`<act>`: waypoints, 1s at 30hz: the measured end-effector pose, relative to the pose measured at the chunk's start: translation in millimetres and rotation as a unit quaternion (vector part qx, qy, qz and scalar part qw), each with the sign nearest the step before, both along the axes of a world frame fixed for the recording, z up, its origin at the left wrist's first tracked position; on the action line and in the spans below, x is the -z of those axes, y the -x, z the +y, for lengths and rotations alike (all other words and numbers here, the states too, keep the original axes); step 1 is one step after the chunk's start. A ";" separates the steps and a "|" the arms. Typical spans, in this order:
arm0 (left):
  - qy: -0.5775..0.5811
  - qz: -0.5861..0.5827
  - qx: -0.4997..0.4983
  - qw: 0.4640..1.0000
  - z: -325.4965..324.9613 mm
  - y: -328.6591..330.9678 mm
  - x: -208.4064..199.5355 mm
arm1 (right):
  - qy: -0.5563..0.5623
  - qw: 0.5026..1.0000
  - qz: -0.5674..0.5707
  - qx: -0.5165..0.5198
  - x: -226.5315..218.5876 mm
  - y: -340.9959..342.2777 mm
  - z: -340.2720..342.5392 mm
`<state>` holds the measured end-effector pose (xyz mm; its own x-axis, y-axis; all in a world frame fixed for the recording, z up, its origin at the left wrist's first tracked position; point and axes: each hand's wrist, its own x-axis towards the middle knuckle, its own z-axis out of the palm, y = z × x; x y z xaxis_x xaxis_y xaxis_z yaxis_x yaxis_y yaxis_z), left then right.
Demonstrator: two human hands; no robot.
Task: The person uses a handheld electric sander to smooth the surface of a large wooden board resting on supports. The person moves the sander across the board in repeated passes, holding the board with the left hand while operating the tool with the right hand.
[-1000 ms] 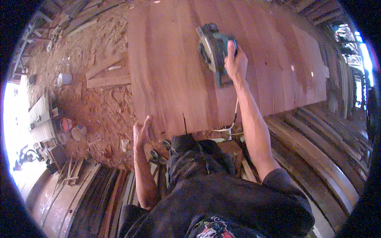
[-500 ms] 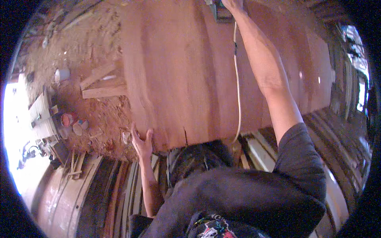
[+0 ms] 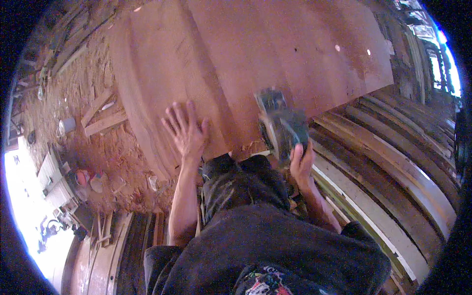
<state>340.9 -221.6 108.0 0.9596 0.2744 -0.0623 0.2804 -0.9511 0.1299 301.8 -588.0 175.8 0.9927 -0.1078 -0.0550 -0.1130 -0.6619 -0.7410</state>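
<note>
1. Left: loose reddish-brown ground (image 3: 125,155) with a pale scrap (image 3: 153,183) lying on it.
2. Also left, farther out: two timber offcuts (image 3: 105,123) set at an angle to each other, and to their left a white bucket (image 3: 66,126).
3. Nearer, on the left: a red bucket (image 3: 82,177) just beside a paler round container (image 3: 97,185).
4. Near left: a small wooden frame (image 3: 104,230) close to long boards (image 3: 98,260).
5. Far left: scattered lumber (image 3: 73,59).
6. Right: long timbers (image 3: 393,152) lying side by side.
7. Far right: a bright opening (image 3: 435,71).
</note>
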 end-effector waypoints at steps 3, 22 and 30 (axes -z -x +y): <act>0.016 -0.064 0.023 0.998 -11.3 -60.8 15.3 | 0.011 0.999 0.046 0.016 -9.4 36.7 -23.6; 0.098 -0.085 -0.008 0.991 -4.9 -143.2 6.0 | 0.123 0.971 -0.191 -0.070 19.6 -540.1 231.0; 0.062 -0.079 -0.009 0.995 -12.7 -142.4 13.5 | 0.078 0.984 -0.136 -0.080 30.7 -579.9 231.8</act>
